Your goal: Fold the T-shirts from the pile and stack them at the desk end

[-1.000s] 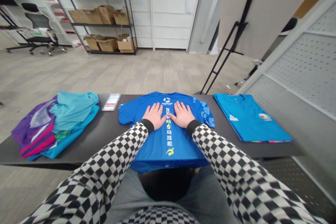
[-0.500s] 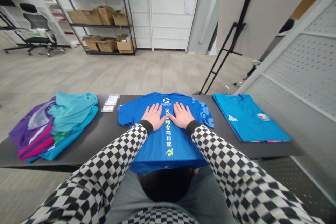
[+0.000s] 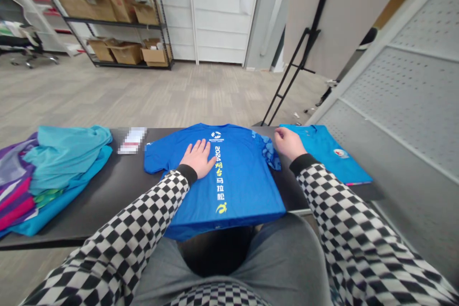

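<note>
A royal blue T-shirt (image 3: 233, 177) with white and yellow print lies flat on the black table (image 3: 118, 191), its hem hanging over the near edge. My left hand (image 3: 197, 157) rests open and flat on the shirt's chest, left of the print. My right hand (image 3: 289, 142) is at the shirt's right sleeve (image 3: 267, 148), fingers curled closed at the sleeve's edge; what they pinch, if anything, is hidden. Both my arms wear black-and-white checkered sleeves.
A folded light-blue shirt (image 3: 330, 155) lies on the table at the right. A pile of teal, purple and pink garments (image 3: 46, 172) sits at the left, a small white card (image 3: 132, 139) behind it. Shelves with cardboard boxes (image 3: 118, 24) stand beyond. A perforated white panel (image 3: 405, 100) runs along the right.
My right hand left the shirt's chest and moved right to the sleeve, its fingers now curled. My left hand stayed flat on the shirt. The view swung to the right.
</note>
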Demonstrator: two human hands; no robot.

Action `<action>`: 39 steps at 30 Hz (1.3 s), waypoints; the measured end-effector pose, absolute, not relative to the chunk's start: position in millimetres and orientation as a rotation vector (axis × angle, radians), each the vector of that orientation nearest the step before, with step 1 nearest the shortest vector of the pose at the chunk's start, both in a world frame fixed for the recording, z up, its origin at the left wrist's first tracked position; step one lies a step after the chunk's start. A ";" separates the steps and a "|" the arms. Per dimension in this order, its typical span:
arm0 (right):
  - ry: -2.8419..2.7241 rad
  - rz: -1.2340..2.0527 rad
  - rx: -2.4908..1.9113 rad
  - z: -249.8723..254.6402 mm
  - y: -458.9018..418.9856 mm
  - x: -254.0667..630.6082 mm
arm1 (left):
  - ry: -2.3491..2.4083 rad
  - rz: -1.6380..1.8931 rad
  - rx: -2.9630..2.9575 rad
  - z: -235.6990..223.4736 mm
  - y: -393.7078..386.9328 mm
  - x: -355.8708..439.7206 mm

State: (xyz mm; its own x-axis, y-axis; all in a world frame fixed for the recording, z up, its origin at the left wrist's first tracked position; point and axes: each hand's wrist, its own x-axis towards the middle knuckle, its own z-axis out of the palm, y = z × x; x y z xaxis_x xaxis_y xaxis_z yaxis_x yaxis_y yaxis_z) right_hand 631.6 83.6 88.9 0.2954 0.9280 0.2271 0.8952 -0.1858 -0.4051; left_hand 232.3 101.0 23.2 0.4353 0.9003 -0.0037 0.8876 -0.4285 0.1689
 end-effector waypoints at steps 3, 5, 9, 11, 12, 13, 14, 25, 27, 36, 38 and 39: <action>-1.339 0.337 -2.182 88.1 68.9 668.7 | 1.593 0.117 2.544 21.3 101.5 232.1; -1.180 0.590 -2.164 83.1 59.1 678.5 | 1.595 0.108 2.550 21.2 101.8 231.8; -1.089 0.790 -2.152 69.2 51.7 675.8 | 1.609 0.078 2.565 23.4 101.8 231.3; -1.098 0.779 -2.182 63.3 55.4 671.0 | 1.616 0.063 2.571 24.3 101.8 230.9; -1.106 0.774 -2.198 61.0 58.5 668.7 | 1.617 0.058 2.575 24.3 101.9 230.6; -1.117 0.765 -2.213 59.2 62.1 666.7 | 1.617 0.053 2.580 23.9 102.2 230.2; -1.131 0.754 -2.228 57.9 65.7 664.9 | 1.617 0.050 2.585 23.2 102.6 229.6; -1.325 0.527 -2.385 58.3 80.8 648.2 | 1.615 0.048 2.618 18.3 106.1 226.6; -1.359 0.495 -2.400 58.9 80.8 647.5 | 1.616 0.043 2.616 19.0 106.1 226.8; -1.425 0.400 -2.475 63.3 74.0 662.4 | 1.621 0.059 2.607 20.2 105.2 227.7; -1.420 0.379 -2.487 62.1 70.3 666.3 | 1.621 0.068 2.606 20.0 105.4 227.6; -1.416 0.369 -2.493 61.1 68.5 667.9 | 1.619 0.070 2.608 19.9 105.4 227.5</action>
State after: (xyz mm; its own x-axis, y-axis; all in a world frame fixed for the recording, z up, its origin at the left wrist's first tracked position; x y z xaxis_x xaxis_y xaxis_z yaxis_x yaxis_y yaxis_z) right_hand 667.9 68.5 61.1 0.4953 0.8635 -0.0951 0.8001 -0.4961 -0.3373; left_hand 227.5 105.4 19.9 0.4435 0.8963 0.0014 0.8930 -0.4420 0.0842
